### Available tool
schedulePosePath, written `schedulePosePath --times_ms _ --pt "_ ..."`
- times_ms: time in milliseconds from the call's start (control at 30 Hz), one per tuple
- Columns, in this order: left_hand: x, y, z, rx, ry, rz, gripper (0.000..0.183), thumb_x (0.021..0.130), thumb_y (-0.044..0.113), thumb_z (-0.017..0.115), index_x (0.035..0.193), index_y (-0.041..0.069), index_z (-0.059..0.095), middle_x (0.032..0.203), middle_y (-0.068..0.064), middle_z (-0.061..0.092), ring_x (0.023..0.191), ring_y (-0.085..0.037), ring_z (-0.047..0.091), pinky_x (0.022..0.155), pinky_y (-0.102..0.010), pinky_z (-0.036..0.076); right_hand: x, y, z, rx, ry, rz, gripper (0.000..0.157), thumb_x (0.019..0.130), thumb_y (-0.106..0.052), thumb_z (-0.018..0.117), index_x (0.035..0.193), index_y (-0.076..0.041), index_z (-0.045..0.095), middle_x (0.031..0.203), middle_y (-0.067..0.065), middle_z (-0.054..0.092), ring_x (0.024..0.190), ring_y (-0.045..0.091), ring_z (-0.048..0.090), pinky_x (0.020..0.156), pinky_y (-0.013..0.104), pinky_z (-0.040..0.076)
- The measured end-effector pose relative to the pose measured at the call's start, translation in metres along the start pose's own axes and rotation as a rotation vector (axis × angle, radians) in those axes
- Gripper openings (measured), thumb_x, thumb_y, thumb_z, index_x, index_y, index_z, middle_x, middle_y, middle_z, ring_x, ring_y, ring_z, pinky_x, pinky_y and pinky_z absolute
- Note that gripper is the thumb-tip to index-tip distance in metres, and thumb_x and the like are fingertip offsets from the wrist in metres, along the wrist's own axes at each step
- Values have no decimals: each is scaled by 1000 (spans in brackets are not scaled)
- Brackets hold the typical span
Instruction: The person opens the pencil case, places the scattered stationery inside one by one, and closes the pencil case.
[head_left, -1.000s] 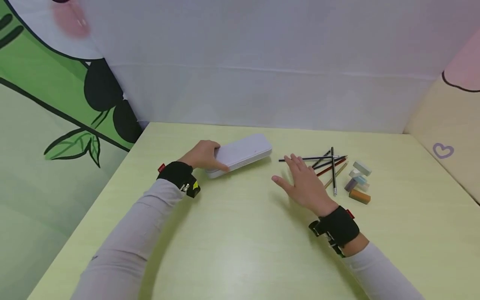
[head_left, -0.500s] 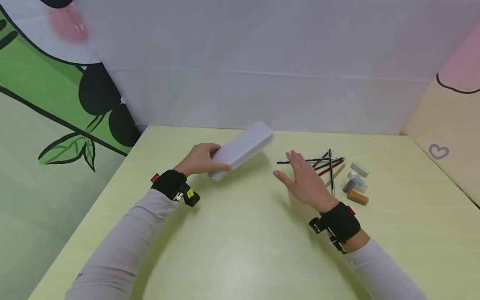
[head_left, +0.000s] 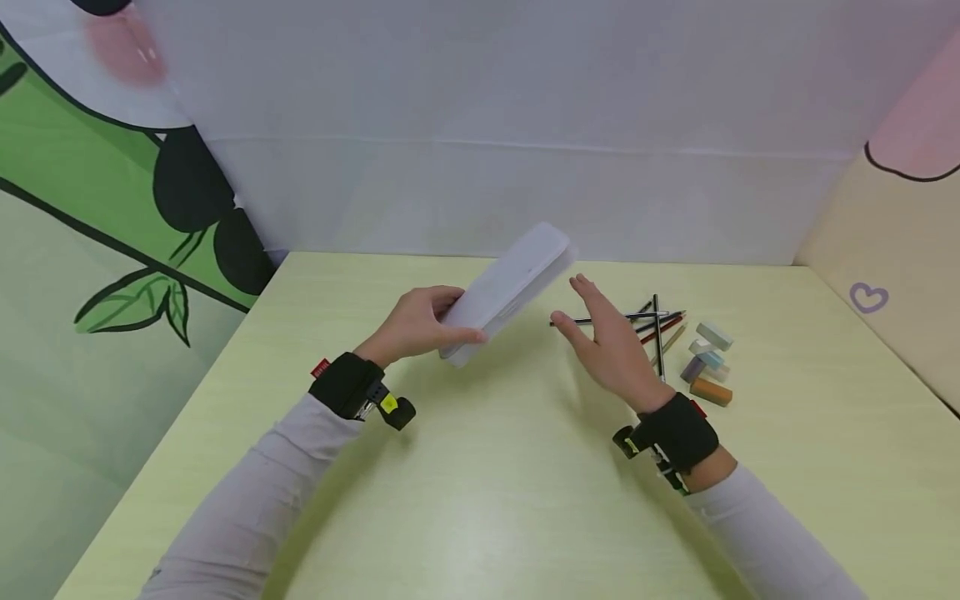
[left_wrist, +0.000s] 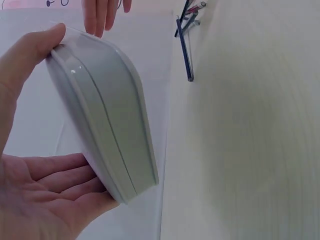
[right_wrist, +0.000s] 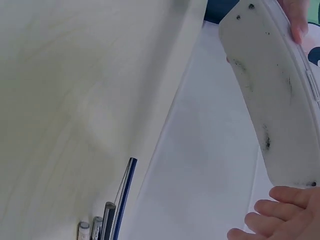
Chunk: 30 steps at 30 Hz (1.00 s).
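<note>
A closed white pencil case (head_left: 510, 283) is held off the table, tilted with its far right end up. My left hand (head_left: 416, 323) grips its near left end, thumb on one side and fingers on the other, as the left wrist view shows around the case (left_wrist: 107, 115). To the right, my right hand (head_left: 613, 354) is spread with straight fingers, fingertips close to the case's raised end. Scuffed dark marks dot the underside of the case (right_wrist: 272, 100) in the right wrist view, where fingers of the right hand (right_wrist: 285, 215) lie just below its end.
Several pencils (head_left: 657, 342) lie crossed in a loose pile behind the right hand. Right of them sit several small erasers, among them an orange one (head_left: 711, 392). The pale wooden table (head_left: 465, 483) ends at a white cloth backdrop (head_left: 420, 192).
My left hand has lifted the pencil case off the table, tipping its far end up and moving it right. The right hand has shifted slightly, staying spread.
</note>
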<state>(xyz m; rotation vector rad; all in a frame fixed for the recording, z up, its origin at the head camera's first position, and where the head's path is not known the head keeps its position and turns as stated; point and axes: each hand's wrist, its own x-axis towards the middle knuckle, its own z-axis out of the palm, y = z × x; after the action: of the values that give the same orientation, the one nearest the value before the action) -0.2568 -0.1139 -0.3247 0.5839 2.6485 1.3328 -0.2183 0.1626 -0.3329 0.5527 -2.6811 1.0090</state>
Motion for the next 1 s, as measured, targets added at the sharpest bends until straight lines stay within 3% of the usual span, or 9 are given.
schedulePosePath --times_ms 233,400,533,767,1000 --pt "-3 10 8 -146 -36 -18 73 67 40 78 128 12 50 124 -6 57 109 -14 54 94 -38 48 7 -5 -8 193 -11 28 58 96 -49 35 145 -22 20 150 4 24 133 23 26 108 50 29" --pt "-2 17 14 -194 -59 -6 70 68 38 78 128 12 50 124 -6 57 109 -13 53 95 -37 47 14 -10 -11 411 12 47 59 95 -44 42 145 -22 20 150 4 26 133 15 25 111 41 27" --pt "-2 21 16 -208 -62 9 70 68 37 78 127 13 50 123 -5 57 108 -12 53 95 -36 47 18 -14 -14 582 43 69 62 92 -49 43 144 -21 23 148 5 30 130 15 31 111 39 29" --pt "-2 24 17 -271 -91 29 65 72 31 76 128 11 49 123 -7 57 108 -14 54 96 -37 47 25 -19 -20 958 44 -30 66 89 -49 45 142 -13 29 146 11 31 132 18 30 113 41 24" --pt "-6 31 22 -315 -125 46 64 74 27 76 129 10 49 124 -8 56 109 -14 54 96 -37 46 28 -26 -23 1102 19 -90 75 81 -58 44 139 -11 33 130 8 43 125 23 35 111 37 27"
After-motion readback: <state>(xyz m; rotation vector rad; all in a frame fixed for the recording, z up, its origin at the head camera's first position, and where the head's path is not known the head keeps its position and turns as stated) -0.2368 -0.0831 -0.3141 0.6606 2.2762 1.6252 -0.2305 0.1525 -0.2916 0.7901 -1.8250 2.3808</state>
